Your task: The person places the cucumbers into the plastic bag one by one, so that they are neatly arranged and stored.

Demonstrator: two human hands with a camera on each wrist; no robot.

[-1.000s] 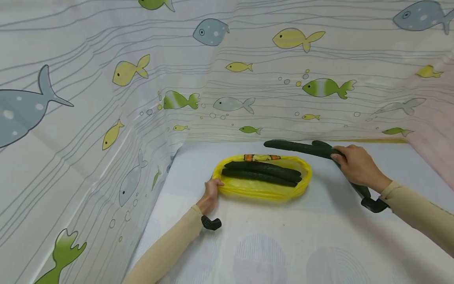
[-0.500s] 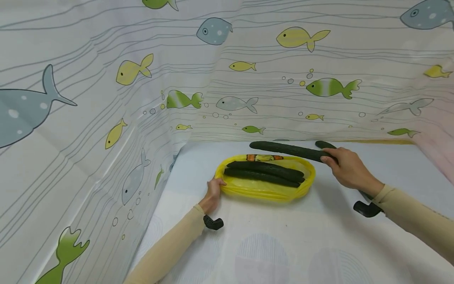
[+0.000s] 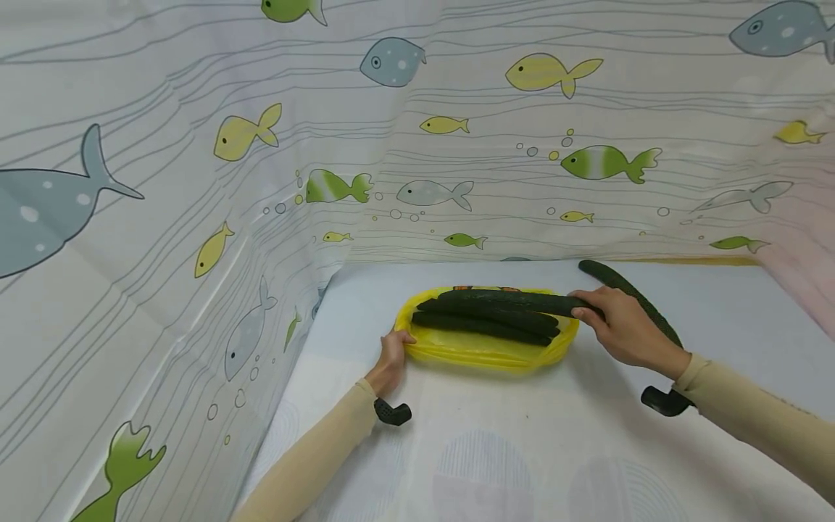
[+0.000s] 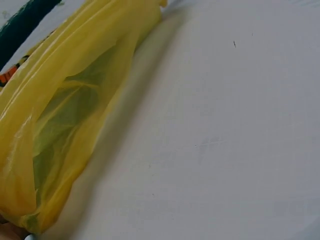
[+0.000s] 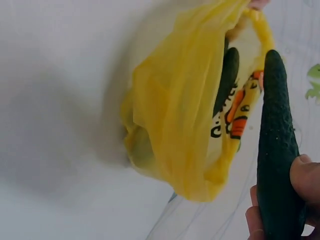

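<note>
In the head view, a yellow plastic bag (image 3: 483,357) lies with its mouth spread wide. Dark green cucumbers (image 3: 479,330) lie side by side inside it. My left hand (image 3: 390,359) holds the bag's rim at its left end, thumb over the edge. My right hand (image 3: 620,326) grips one end of another cucumber (image 3: 509,300), which stretches level across the bag's mouth. From the right wrist, the thumb and fingers show round this cucumber (image 5: 280,140), beside the bag (image 5: 175,110). The left wrist view shows the bag's side (image 4: 85,115), with only a bit of the left hand at the corner.
One more cucumber (image 3: 629,287) lies slanted on the white table (image 3: 483,420), behind the right hand and partly hidden by it. A sheet printed with fish (image 3: 430,192) hangs at the back and left. Dark wrist devices (image 3: 393,412) sit below both wrists.
The right hand has moved left and down with its cucumber, from beside the bag to over its mouth. More of the cucumber on the table shows. The left hand stays at the rim.
</note>
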